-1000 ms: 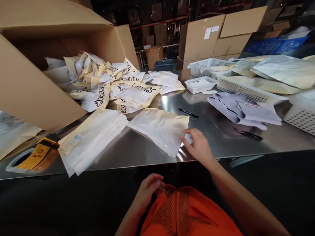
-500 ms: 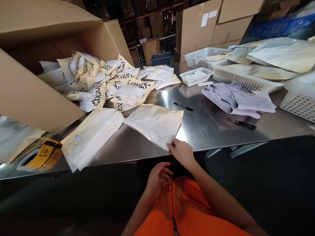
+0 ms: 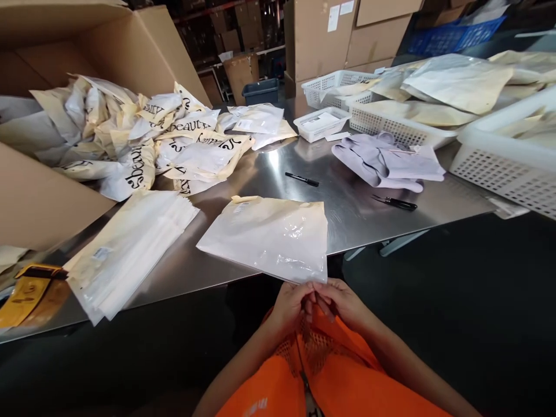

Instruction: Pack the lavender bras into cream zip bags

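Note:
A flat white plastic bag (image 3: pixel 269 237) reaches over the front edge of the steel table (image 3: pixel 243 174). Its near corner is pinched between the fingers of my left hand (image 3: pixel 293 307) and my right hand (image 3: pixel 341 301), which touch each other just in front of the table. The bag's far part rests on the metal. To its left lies a stack of flat white bags (image 3: pixel 134 249), partly past the table edge. Beyond are filled bags with black lettering (image 3: pixel 204 150), heaped out of a large cardboard box (image 3: pixel 147 58).
A black marker (image 3: pixel 302 179) and black-handled snips (image 3: pixel 395 202) lie on the table. Folded lilac fabric (image 3: pixel 386 162) sits near white baskets (image 3: pixel 504 162). A small white basket (image 3: pixel 321 123) stands further back. A yellow tape roll (image 3: pixel 30 295) is at the left edge.
My right hand has drawn the bag toward me over the table edge. My left hand has risen and now grips the same corner. The view has shifted right.

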{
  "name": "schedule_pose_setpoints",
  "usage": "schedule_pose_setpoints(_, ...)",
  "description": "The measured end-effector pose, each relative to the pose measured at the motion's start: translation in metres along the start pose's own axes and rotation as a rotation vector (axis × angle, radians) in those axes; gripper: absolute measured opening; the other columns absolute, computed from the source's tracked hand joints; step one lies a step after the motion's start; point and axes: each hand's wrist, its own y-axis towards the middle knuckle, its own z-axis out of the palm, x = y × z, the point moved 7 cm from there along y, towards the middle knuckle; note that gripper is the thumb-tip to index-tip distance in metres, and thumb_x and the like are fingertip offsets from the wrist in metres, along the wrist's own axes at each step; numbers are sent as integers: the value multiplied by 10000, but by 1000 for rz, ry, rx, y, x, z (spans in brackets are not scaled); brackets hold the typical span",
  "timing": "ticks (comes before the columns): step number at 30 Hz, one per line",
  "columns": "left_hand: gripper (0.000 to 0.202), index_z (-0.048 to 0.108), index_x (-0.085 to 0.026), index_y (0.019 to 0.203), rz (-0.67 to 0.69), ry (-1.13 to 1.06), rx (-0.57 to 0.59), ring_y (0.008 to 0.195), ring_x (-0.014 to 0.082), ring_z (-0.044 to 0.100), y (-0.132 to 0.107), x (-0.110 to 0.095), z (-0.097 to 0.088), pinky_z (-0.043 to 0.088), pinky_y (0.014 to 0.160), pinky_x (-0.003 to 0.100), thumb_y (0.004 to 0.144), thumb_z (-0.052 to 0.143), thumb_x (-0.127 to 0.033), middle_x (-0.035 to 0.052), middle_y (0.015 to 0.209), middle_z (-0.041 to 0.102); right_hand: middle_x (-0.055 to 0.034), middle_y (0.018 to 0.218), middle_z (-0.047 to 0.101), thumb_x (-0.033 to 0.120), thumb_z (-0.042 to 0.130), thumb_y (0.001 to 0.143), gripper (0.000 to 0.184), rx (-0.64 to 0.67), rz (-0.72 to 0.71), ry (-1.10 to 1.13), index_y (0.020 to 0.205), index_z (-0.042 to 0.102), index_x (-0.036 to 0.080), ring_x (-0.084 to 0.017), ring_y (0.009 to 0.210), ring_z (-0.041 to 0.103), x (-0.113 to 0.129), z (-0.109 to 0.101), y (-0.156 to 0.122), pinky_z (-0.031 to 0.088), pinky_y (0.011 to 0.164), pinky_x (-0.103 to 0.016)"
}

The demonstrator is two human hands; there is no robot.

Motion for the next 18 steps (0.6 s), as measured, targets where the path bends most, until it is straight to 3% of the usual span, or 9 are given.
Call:
schedule_pose_setpoints(3, 433, 453, -197, 443, 125, -60, -218, 284, 78, 333, -2, -24, -32, 203, 320, 211, 578, 681, -539, -45, 346, 357, 42, 368, 368, 517, 688, 729, 542, -137, -82, 178, 500, 307, 206, -58, 309, 277, 20, -31, -3, 180, 374, -233)
schedule_pose_setpoints(7, 445, 342, -220, 493, 353, -120, -590, 326, 50, 259, -38, -62, -120, 183, 332, 193, 564, 657, -524, -86, 394, 309, 60, 403, 285, 383, 713, 673, 555, -331, -257, 397, 507, 218, 194, -39, 337, 252, 54, -81, -2, 260, 384, -216)
schedule_pose_setpoints(9, 439, 368, -210, 502, 433, -109, -753, 352, 58, 293, -67, -67, -158, 212, 346, 195, 566, 703, -487, -81, 408, 350, 48, 438, 327, 459, 714, 672, 539, -448, -317, 397, 524, 266, 199, -57, 362, 309, 58, -98, 1, 298, 377, -216)
schedule_pose_setpoints(11, 411, 428, -192, 503, 519, 3, -916, 412, 70, 369, -98, -69, -179, 288, 401, 194, 600, 754, -422, -67, 432, 412, 37, 475, 383, 632, 691, 660, 547, -544, -327, 336, 565, 354, 212, -91, 397, 386, 50, -101, 4, 335, 371, -231)
schedule_pose_setpoints(13, 381, 481, -182, 504, 626, 332, -1032, 470, 83, 416, -122, -78, -175, 348, 478, 205, 688, 753, -375, -53, 460, 454, 32, 529, 465, 708, 712, 613, 564, -576, -275, 231, 654, 445, 213, -116, 445, 463, 35, -89, 7, 376, 389, -239)
schedule_pose_setpoints(15, 374, 512, -183, 514, 777, 840, -1042, 482, 95, 428, -134, -96, -142, 351, 508, 228, 786, 707, -350, -42, 480, 473, 36, 619, 562, 602, 820, 562, 571, -569, -233, 170, 823, 490, 217, -130, 512, 534, 23, -71, 10, 432, 453, -236)
schedule_pose_setpoints(18, 285, 603, -194, 633, 994, 1561, -786, 603, 156, 551, -123, -113, -66, 389, 579, 276, 846, 676, -369, 4, 613, 592, 53, 724, 622, 423, 909, 489, 749, -593, -263, 255, 1030, 418, 252, -141, 579, 589, 24, -59, 14, 478, 513, -235)
